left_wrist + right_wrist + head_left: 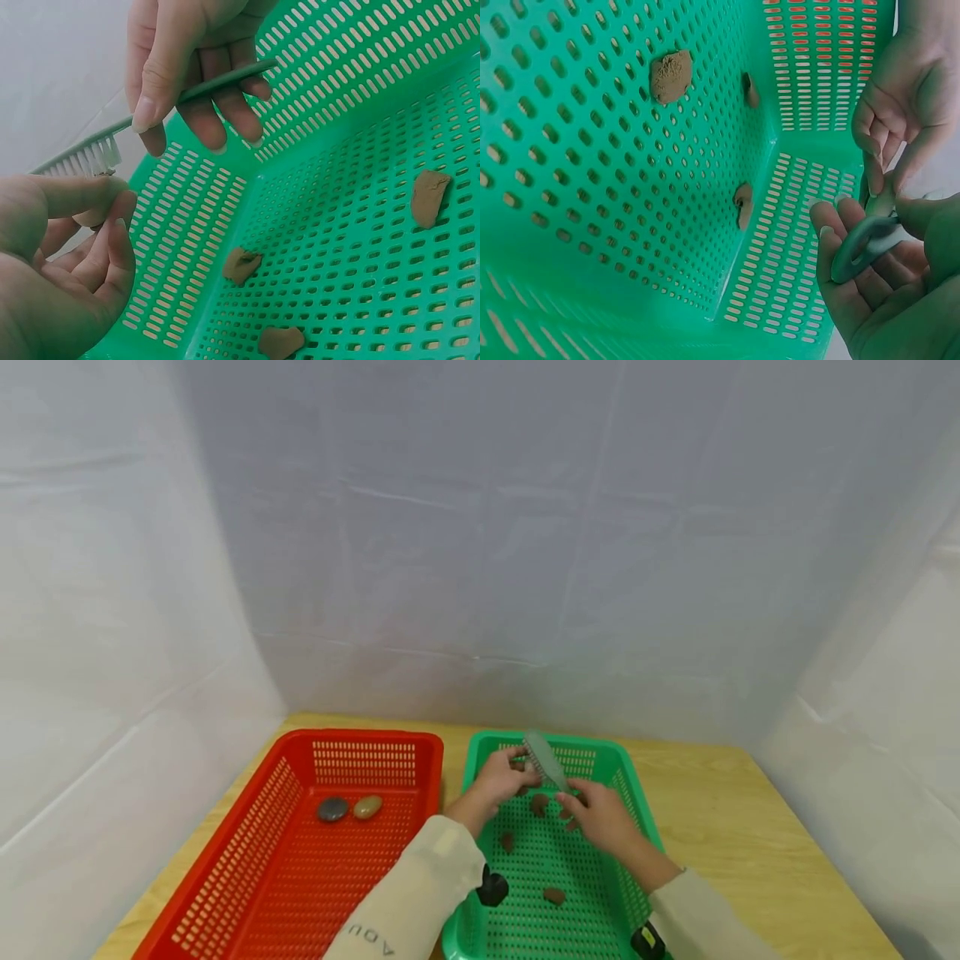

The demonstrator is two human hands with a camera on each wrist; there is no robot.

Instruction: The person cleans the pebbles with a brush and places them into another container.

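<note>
My right hand grips a green brush by its handle, which has a loop at the end in the right wrist view. My left hand pinches a small pale stone between thumb and fingers, and most of it is hidden by them. Dark crumbs show on top of the stone. White bristles of the brush point down right at it. Both hands are over the far part of the green basket. Brown clay-like lumps lie on its floor, several of them below the hands.
To the left stands a red basket with a dark grey stone and a tan stone side by side. Both baskets are on a wooden table. White sheeting hangs behind and at both sides.
</note>
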